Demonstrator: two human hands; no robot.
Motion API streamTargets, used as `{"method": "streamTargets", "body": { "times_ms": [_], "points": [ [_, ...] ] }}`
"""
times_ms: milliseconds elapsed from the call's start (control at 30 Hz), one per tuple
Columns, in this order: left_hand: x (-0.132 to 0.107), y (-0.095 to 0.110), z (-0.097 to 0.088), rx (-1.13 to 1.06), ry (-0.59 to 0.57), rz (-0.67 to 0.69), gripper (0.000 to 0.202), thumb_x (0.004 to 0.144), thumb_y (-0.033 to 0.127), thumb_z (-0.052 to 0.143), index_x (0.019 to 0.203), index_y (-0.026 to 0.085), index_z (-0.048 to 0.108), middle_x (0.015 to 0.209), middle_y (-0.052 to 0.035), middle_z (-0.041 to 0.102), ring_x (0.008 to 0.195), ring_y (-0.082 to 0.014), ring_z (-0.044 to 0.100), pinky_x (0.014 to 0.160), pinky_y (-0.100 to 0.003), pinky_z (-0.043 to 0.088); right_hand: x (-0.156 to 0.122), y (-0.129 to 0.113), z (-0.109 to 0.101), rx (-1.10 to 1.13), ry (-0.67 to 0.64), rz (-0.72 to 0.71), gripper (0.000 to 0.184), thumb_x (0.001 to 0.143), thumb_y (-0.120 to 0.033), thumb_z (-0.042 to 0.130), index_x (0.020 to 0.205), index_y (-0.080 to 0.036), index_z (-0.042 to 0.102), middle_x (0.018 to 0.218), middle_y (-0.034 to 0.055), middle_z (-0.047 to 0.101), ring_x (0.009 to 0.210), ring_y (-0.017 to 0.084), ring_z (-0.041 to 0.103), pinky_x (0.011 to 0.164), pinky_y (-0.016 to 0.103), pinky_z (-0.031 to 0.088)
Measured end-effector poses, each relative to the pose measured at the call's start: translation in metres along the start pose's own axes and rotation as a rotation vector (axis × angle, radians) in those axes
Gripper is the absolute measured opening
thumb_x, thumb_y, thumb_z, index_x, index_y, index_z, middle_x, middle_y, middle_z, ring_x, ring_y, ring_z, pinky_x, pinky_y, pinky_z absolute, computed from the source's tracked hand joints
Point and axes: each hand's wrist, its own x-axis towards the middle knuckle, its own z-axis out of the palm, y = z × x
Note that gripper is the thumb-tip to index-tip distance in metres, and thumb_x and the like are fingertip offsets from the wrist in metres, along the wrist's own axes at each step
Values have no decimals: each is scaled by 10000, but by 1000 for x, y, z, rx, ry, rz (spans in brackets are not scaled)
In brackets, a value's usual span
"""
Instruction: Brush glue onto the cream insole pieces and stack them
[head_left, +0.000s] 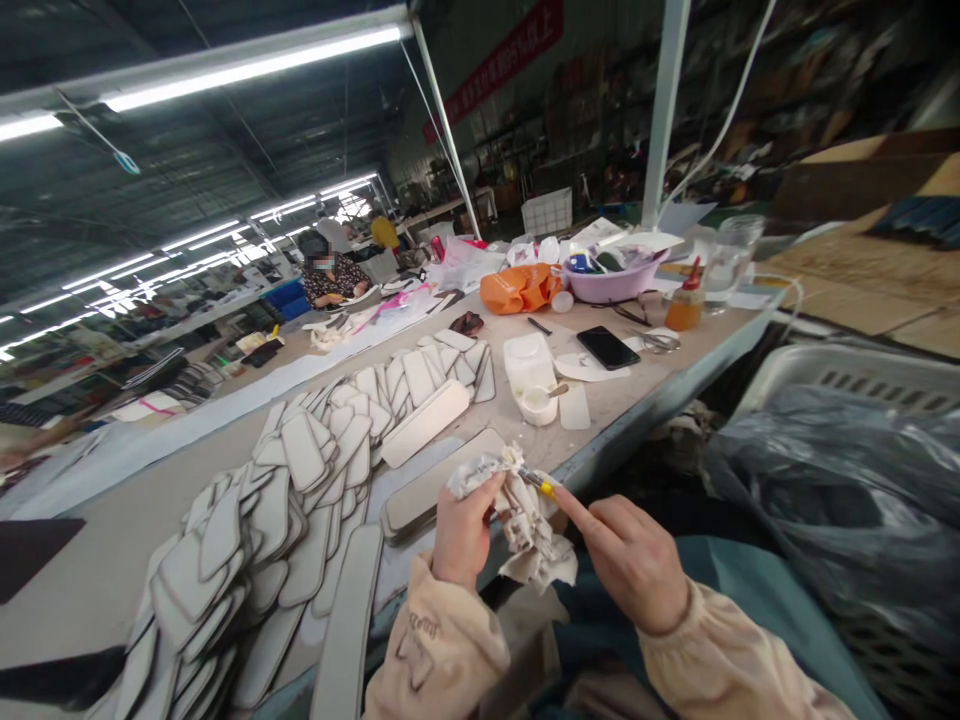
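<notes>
Our left hand (463,525) pinches a crumpled rag (534,535) around a yellow-ended tool (547,487), held in our right hand (637,560); wiping looks unfinished, rounded panels (289,505) lying piled.

Cool white light comes from a long tube lamp (255,70) overhead at far left, its glare burnt out, while the roof and the far right sink into dimness. The counter (187,470) is evenly lit, with soft shadows between the pale pieces (304,450). The left hand (465,525) and right hand (637,560) read fairly clearly; the far background blurs, and the outer edges look stretched and smeared.
</notes>
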Motion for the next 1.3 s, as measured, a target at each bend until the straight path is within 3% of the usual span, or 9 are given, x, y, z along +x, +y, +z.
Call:
{"method": "streamTargets", "body": {
  "times_ms": [100,233,467,667,867,1033,1300],
  "points": [
    [-1,-2,-4,-43,-122,-50,129,731,242,702,811,141,692,827,-48,690,753,-173,640,702,-290,506,-1,7,4,-6,-27,-15,584,905,-82,440,1444,-291,353,759,31,564,740,160,525,704,293,456],
    [-1,-6,-10,-6,-71,-37,210,720,259,715,892,140,696,885,-67,708,809,-201,659,752,-318,521,-7,16,13,43,0,68,551,904,-90,456,1410,-304,414,812,36,569,733,144,530,677,266,455],
    [-5,0,-15,684,42,353,187,716,299,722,847,165,729,910,-69,733,896,-232,677,870,-346,521,-8,10,11,109,7,117,557,890,-98,500,1400,-310,430,825,34,567,701,133,532,654,250,453],
    [-6,-15,-19,940,117,619,178,758,277,685,903,181,723,926,-73,736,892,-224,691,876,-343,534,-2,-3,-1,71,-22,16,628,884,-57,472,1447,-305,343,768,25,558,704,152,515,660,272,459],
    [-4,-12,-22,902,79,542,199,733,274,692,898,163,700,921,-76,737,865,-221,697,849,-340,552,-2,0,-3,144,-52,3,605,876,-44,486,1425,-273,378,759,24,539,687,147,485,635,273,448],
    [-6,-1,-24,921,65,489,159,687,279,687,796,164,676,805,-63,739,755,-221,706,718,-315,578,-1,2,-3,212,-48,-13,575,870,-46,507,1395,-264,418,763,22,542,679,138,474,621,260,431],
    [-3,-27,-42,1228,213,736,154,710,314,649,679,164,645,706,-55,712,734,-229,698,733,-349,548,-1,-8,-1,170,-79,2,529,878,-73,501,1374,-250,453,739,17,537,661,137,477,605,261,410]
  ]
}}
